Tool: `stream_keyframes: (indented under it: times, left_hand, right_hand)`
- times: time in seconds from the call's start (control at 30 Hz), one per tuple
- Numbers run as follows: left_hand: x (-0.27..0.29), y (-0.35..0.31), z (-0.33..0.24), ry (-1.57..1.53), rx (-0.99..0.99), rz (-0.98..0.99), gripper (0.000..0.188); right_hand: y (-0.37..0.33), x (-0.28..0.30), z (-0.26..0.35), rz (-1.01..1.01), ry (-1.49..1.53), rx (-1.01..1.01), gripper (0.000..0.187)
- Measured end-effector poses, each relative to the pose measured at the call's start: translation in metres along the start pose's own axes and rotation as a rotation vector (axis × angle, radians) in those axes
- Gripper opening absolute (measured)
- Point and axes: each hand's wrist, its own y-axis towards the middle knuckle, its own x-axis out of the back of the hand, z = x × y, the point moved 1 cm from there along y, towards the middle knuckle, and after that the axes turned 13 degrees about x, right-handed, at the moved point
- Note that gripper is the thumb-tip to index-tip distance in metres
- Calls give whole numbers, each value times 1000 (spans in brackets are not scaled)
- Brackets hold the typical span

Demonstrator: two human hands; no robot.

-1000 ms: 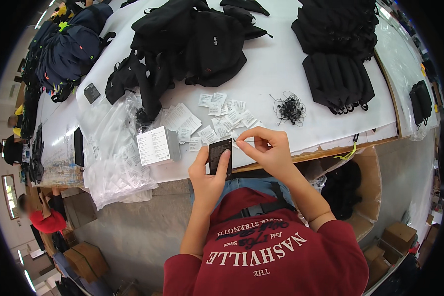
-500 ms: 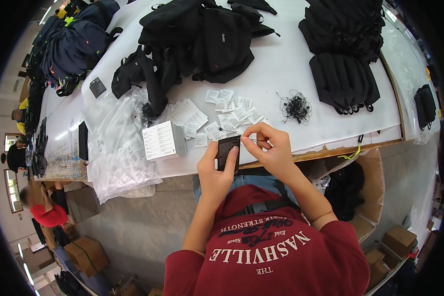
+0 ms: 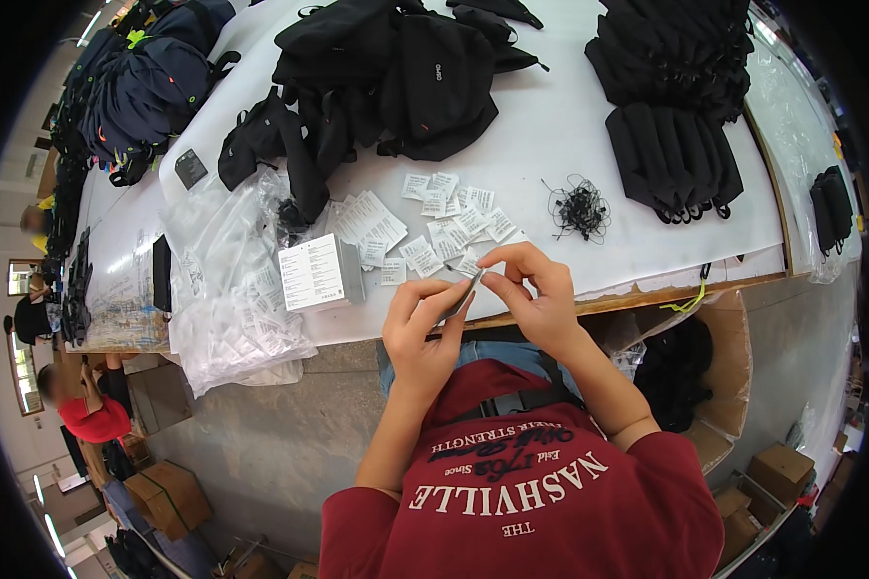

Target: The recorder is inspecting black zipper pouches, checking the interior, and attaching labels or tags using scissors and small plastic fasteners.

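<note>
Near the table's front edge, my left hand (image 3: 421, 333) is closed on a small black hang tag (image 3: 458, 305), now tilted nearly edge-on. My right hand (image 3: 541, 297) pinches at the tag's upper corner; what lies between its fingertips is too small to make out. Just beyond my hands, small white printed labels (image 3: 447, 237) are scattered over the white tabletop (image 3: 521, 174). A block of stacked white printed cards (image 3: 311, 275) stands to the left of my left hand. Farther right lies a tangled heap of thin black tag strings (image 3: 579, 209).
Black backpacks (image 3: 434, 82) lie at the back, with stacked black bags (image 3: 674, 159) at the right. Clear plastic bags (image 3: 237, 318) hang over the front edge at left. Navy backpacks (image 3: 150, 96) are piled far left. An open carton (image 3: 729, 376) stands below the table's right side.
The black tag has turned from facing up to nearly edge-on. My left fingers have curled over it, and my right fingertips have come closer to its corner.
</note>
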Motion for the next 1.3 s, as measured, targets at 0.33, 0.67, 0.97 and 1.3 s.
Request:
stream_keyframes:
  times: [0.33,0.67,0.97,1.3]
  left_hand:
    - [0,-2,-7,-94,6,16,20]
    - [10,-1,25,-674,701,599,13]
    - [0,-1,27,-771,749,697,10]
    - [-12,13,30,-770,670,480,11]
  right_hand:
    - [-4,5,5,13,29,95,14]
    - [-5,4,0,224,38,-33,9]
    - [-7,7,-5,246,191,-128,8]
    - [-14,3,-26,214,455,-298,16]
